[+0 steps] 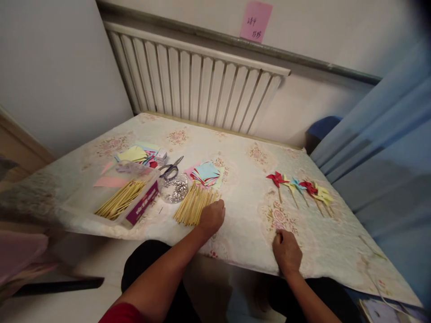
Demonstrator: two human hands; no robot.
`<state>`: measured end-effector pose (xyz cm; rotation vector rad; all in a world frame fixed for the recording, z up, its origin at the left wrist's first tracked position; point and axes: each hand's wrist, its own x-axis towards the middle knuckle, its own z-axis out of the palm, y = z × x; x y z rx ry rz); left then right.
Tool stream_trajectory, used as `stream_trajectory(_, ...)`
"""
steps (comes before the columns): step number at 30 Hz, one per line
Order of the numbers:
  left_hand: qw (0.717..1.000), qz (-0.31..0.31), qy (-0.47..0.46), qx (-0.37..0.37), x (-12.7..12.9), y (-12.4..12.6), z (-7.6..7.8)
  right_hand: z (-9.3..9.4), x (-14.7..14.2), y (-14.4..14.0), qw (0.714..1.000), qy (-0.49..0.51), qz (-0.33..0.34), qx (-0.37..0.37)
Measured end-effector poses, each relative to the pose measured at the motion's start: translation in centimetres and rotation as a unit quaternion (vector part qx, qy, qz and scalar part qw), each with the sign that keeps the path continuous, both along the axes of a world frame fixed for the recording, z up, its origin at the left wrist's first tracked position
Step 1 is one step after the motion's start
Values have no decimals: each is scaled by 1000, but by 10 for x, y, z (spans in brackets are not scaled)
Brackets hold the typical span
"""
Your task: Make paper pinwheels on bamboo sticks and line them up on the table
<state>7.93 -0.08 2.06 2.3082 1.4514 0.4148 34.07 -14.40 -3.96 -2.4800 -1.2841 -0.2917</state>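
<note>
Resting on sticks [195,205], left hand [212,217] hides fingertips.

We spot a pink note [256,21] stuck on the wall above the radiator [198,85], handwritten numbers on it, the top line looks like 284, the line beneath too small for us to read

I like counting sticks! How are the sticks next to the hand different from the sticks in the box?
The loose sticks lie bare on the tablecloth, fanned out, with the left hand resting at their near end. The boxed sticks sit inside a clear box, packed in a tighter bundle, and no hand touches them. The right hand is far from both. Both bunches are thin, pale yellow sticks of about the same length.
</note>
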Motion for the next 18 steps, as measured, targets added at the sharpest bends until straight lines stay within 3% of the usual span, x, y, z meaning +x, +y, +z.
stream_trajectory(5,986,-5,-157,-53,-7,16,-6,-5,3,-2,1000,12,-2,3)
stream_trajectory(11,932,35,-327,-150,-11,39,-12,-3,7,10,997,63,2,41)
stream_trajectory(14,901,37,-376,-214,-16,43,-14,12,-6,48,988,116,64,77)
stream_trajectory(18,876,30,-397,-272,-21,45,-10,49,-47,125,962,167,179,119)
